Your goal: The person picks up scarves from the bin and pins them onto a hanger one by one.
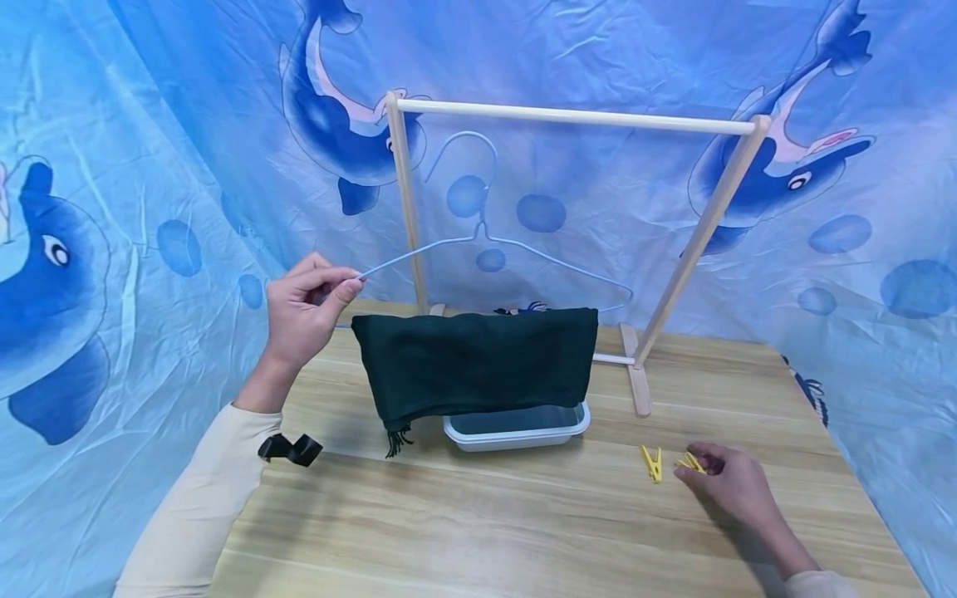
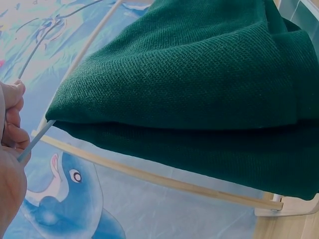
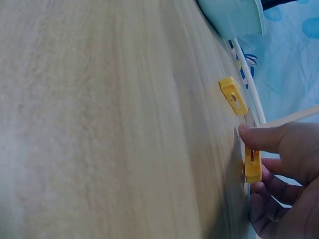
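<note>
My left hand [image 1: 302,311] pinches the left shoulder of a light blue wire hanger [image 1: 557,259] and holds it upright above the table. A folded dark green scarf [image 1: 478,363] hangs over the hanger's lower bar, a bit of fringe at its lower left. In the left wrist view the scarf [image 2: 189,84] fills much of the picture, beside my fingers on the wire. At the right of the table, my right hand [image 1: 736,486] has its thumb and fingers around a yellow clothespin [image 3: 253,167]. A second yellow clothespin [image 1: 652,463] lies just left of it.
Behind the hanger stands a wooden rack [image 1: 706,237] with a white top rod [image 1: 576,116]. A white-rimmed basin [image 1: 516,440] sits on the wooden table [image 1: 449,523], partly hidden beneath the scarf. Blue dolphin-print cloth [image 1: 172,124] surrounds the table.
</note>
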Tool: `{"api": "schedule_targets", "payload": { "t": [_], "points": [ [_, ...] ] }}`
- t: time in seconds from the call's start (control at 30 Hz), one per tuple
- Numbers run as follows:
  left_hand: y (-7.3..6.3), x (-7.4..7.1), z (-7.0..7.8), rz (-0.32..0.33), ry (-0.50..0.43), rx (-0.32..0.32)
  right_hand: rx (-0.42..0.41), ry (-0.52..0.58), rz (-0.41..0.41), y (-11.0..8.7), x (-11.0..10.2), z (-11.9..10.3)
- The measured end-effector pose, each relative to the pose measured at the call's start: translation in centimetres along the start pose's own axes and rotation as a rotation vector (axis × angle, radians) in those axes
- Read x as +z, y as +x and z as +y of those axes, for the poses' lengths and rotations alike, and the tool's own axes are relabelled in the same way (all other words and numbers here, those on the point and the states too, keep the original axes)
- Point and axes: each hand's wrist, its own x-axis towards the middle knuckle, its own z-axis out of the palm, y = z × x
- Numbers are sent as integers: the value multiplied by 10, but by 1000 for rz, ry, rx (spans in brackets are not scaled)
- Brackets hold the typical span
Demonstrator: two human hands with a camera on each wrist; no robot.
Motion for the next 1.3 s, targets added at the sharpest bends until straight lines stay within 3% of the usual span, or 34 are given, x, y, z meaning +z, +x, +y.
{"api": "schedule_targets", "payload": {
  "t": [0.27, 0.67, 1.3],
  "points": [
    [-2, 0, 1, 5, 2, 7, 47, 31, -34, 5, -8, -5],
    [-4, 1, 0, 1, 9, -4, -166, 80, 124, 15, -30, -40],
    [-4, 1, 1, 9, 16, -13, -476, 201, 288, 32, -84, -141]
  ]
}}
